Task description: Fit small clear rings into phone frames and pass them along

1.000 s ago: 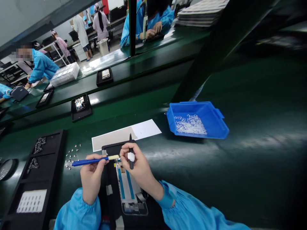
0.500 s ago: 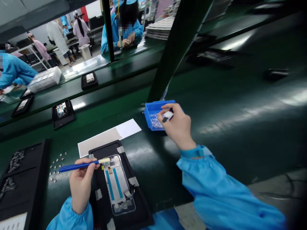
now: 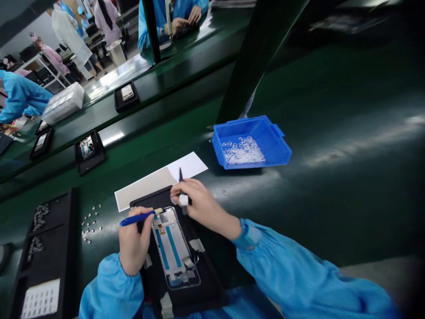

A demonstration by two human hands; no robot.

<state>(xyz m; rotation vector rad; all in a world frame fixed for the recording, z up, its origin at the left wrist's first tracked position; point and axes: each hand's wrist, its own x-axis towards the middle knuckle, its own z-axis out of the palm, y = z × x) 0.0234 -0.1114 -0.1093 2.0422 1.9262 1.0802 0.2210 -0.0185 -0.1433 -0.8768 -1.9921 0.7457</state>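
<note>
My left hand (image 3: 134, 246) is closed around a blue pen-shaped stick (image 3: 137, 219) with a cream tip. That tip lies over the top left corner of an opened phone frame (image 3: 175, 248), which has two blue strips inside. The phone frame rests in a black foam holder (image 3: 212, 283) with grey tape pieces on its edges. Just above the frame's top right corner is my right hand (image 3: 202, 206). It pinches dark tweezers (image 3: 181, 173) with a white band, partly hidden by the fingers. Whether a small part sits in their tips, I cannot make out.
A blue bin (image 3: 272, 148) of small white rings stands right of a white card (image 3: 146, 188). Small metal parts (image 3: 89, 228) lie near a black tray (image 3: 63, 252). Beyond are phone holders (image 3: 89, 153), a slanted green post (image 3: 252, 66) and co-workers.
My right hand has moved from the blue bin left and down to the phone's top, with the tweezers. My left hand keeps the blue stick at the phone's corner. The view has shifted.
</note>
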